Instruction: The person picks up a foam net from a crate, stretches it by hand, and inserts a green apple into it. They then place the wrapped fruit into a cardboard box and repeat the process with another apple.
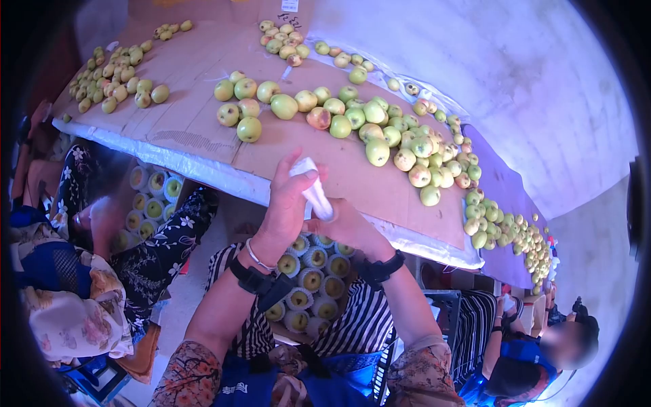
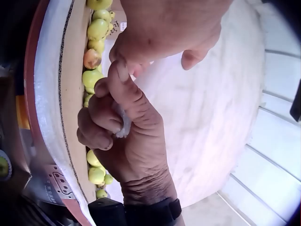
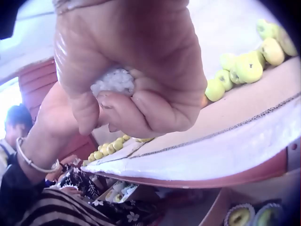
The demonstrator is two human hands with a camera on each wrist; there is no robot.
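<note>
A white foam net sleeve (image 1: 317, 197), narrow and bunched, stretches between the two hands above the table's near edge. My left hand (image 1: 283, 209) pinches its upper part between thumb and fingers. At its lower end, my right hand (image 1: 349, 229) grips it; the right wrist view shows bunched white netting (image 3: 115, 82) inside the curled fingers. The hands almost meet in the left wrist view, the left hand (image 2: 169, 28) above the right hand (image 2: 127, 117). Directly below them, between striped trouser legs, are apples (image 1: 310, 279) in white foam nets, packed in rows.
Loose yellow-green apples (image 1: 373, 132) spread along the cardboard-covered table (image 1: 196, 129), with another pile (image 1: 115, 74) at far left. A person in floral clothes (image 1: 74, 292) sits on the left beside more packed apples (image 1: 146, 210). Another person (image 1: 529, 359) is at lower right.
</note>
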